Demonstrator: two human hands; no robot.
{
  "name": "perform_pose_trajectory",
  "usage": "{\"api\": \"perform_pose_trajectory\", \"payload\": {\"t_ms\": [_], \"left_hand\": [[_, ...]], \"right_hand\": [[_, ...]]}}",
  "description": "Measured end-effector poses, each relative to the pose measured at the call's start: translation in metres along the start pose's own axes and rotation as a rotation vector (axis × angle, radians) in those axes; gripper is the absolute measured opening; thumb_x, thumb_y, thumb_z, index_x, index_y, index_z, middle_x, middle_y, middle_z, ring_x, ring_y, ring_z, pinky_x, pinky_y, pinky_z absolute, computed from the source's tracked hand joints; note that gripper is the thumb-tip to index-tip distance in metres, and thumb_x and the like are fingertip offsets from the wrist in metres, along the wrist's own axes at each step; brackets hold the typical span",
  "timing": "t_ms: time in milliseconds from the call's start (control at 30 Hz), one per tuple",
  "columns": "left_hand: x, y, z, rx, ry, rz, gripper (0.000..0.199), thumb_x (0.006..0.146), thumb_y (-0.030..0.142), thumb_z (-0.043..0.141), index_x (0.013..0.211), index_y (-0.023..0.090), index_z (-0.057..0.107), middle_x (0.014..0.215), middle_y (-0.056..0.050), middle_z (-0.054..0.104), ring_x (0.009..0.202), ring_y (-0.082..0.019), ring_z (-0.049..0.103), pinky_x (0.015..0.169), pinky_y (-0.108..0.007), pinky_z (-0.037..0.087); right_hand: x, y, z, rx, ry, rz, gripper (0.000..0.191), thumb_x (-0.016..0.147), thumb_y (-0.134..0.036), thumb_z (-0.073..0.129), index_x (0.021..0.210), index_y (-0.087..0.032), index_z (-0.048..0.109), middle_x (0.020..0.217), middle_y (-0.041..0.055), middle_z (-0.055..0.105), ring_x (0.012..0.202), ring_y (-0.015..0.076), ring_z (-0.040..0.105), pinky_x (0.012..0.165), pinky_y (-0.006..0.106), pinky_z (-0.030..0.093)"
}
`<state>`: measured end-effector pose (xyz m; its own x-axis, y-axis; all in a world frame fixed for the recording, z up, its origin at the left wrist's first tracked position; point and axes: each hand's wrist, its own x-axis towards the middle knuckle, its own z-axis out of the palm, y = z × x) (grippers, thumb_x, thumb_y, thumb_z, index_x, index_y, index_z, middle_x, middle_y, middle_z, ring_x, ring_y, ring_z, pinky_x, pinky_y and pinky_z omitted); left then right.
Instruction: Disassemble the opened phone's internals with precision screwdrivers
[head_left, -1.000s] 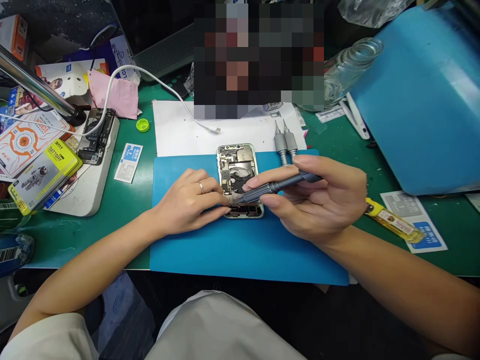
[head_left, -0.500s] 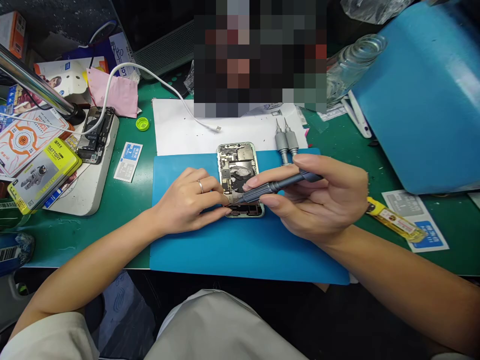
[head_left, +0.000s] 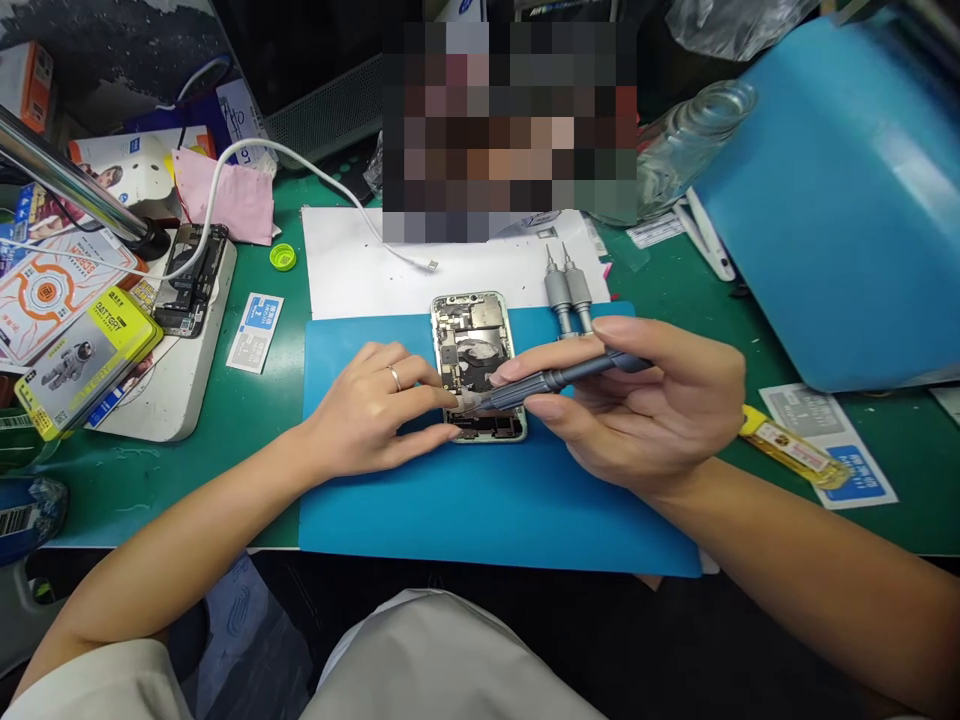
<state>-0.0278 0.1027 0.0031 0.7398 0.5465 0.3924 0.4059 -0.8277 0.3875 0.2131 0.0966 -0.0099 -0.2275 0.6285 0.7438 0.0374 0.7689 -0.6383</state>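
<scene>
Hands (head_left: 381,408) at phone (head_left: 484,350) — long axis away

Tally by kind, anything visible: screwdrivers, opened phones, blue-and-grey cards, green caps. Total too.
Slim grey pointed screwdrivers: 3
Opened rectangular phones: 2
Rectangular blue-and-grey printed cards: 2
Round lime-green cap: 1
Total: 8

"BATTERY" in capitals on the yellow-and-grey box (head_left: 88,362) at left.

Pale glare streaks the right-hand blue sheet (head_left: 832,220); pixel blocks (head_left: 510,130) cover top centre.
</scene>
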Motion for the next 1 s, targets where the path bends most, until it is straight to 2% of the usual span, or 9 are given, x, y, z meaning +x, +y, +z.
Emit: {"api": "perform_pose_trajectory", "payload": {"t_ms": [200,333,567,700,867,1000], "left_hand": [[-0.002,0.000,-0.004,0.066,-0.066,0.019,0.028,0.104,0.031,0.056,0.123,0.018,0.071,0.111,-0.010,0.070,0.089,-0.021,0.056,0.077,-0.037,0.041],[-0.002,0.001,-0.004,0.124,-0.153,0.034,0.033,0.104,0.029,0.052,0.132,0.018,0.067,0.122,-0.013,0.066,0.102,-0.025,0.056,0.084,-0.040,0.043],[-0.004,0.000,-0.002,0.218,-0.173,0.038,0.032,0.104,0.031,0.053,0.131,0.022,0.069,0.118,-0.012,0.066,0.097,-0.026,0.054,0.081,-0.041,0.041],[-0.003,0.000,-0.003,0.208,-0.176,0.034,0.031,0.104,0.032,0.053,0.129,0.023,0.070,0.118,-0.012,0.066,0.100,-0.025,0.054,0.084,-0.041,0.041],[-0.003,-0.001,-0.003,0.207,-0.168,0.033,0.032,0.104,0.034,0.053,0.129,0.024,0.070,0.116,-0.012,0.065,0.098,-0.025,0.053,0.083,-0.040,0.041],[-0.004,-0.001,-0.002,0.195,-0.168,0.028,0.032,0.105,0.036,0.053,0.129,0.024,0.071,0.116,-0.011,0.065,0.098,-0.025,0.053,0.083,-0.040,0.040]], "right_hand": [[0.005,0.000,-0.005,-0.085,0.017,-0.109,0.069,0.088,-0.007,0.073,0.151,-0.023,0.051,0.099,0.0043,0.080,0.080,0.0194,0.080,0.067,0.027,0.070],[0.006,-0.005,-0.008,-0.121,-0.018,-0.081,0.071,0.088,-0.008,0.072,0.152,-0.027,0.049,0.099,0.0040,0.081,0.080,0.0198,0.079,0.069,0.031,0.071],[0.002,-0.006,-0.007,-0.156,-0.002,-0.043,0.068,0.090,-0.011,0.071,0.152,-0.031,0.050,0.094,0.0030,0.081,0.077,0.0207,0.079,0.066,0.031,0.071],[-0.001,-0.004,-0.008,-0.170,-0.046,-0.014,0.070,0.090,-0.013,0.072,0.151,-0.037,0.049,0.096,0.0011,0.082,0.076,0.0214,0.080,0.061,0.032,0.070],[-0.003,-0.001,-0.010,-0.187,-0.115,-0.067,0.075,0.086,-0.008,0.075,0.152,-0.030,0.048,0.105,0.0064,0.082,0.083,0.0232,0.081,0.071,0.034,0.071],[-0.004,0.001,-0.011,-0.224,-0.161,-0.084,0.079,0.084,-0.007,0.077,0.153,-0.028,0.046,0.105,0.0064,0.082,0.083,0.0214,0.081,0.071,0.030,0.071]]}}
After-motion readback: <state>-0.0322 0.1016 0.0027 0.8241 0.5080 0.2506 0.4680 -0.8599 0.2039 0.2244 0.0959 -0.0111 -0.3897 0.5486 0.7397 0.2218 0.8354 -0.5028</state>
